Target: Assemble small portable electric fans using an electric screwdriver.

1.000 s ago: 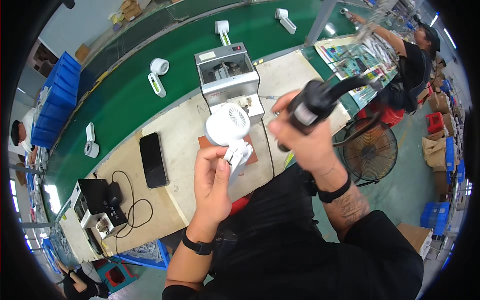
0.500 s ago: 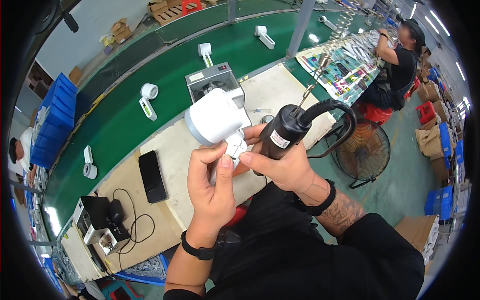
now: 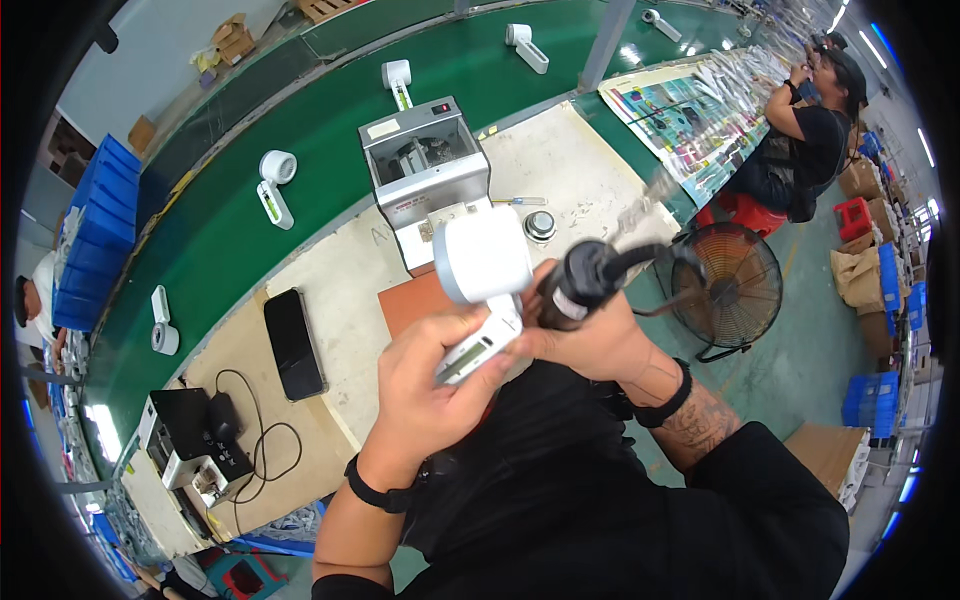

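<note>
Our left hand (image 3: 422, 375) is closed around the handle of a white handheld fan (image 3: 487, 265), its thumb along the near side and its fingers behind. We hold the fan in front of our body, above the near edge of the workbench (image 3: 545, 150), with its round head uppermost and the handle slanting down to the left. Our right hand (image 3: 600, 340) grips a black power screwdriver (image 3: 575, 285), held tilted, with a dark cable curving from its upper end; its thumb reaches the handle beside the joint. We cannot tell whether the driver's tip touches the fan, since fingers hide it.

Beyond the fan head stands a grey machine (image 3: 425, 165) with an open top, and an orange-brown mat (image 3: 408, 303) shows just beside its base. To the right of the machine we see a small round metal container (image 3: 540, 226) and a thin hand tool (image 3: 524, 201). To the left lies a black phone (image 3: 294, 343); farther left, a black-and-white device (image 3: 197, 445) sits near a looped black cord (image 3: 262, 440). Along the far side curves a green conveyor belt (image 3: 335, 125) bearing several more white fans (image 3: 273, 200). At the right we note a floor fan (image 3: 726, 290) and a seated co-worker (image 3: 820, 130).
</note>
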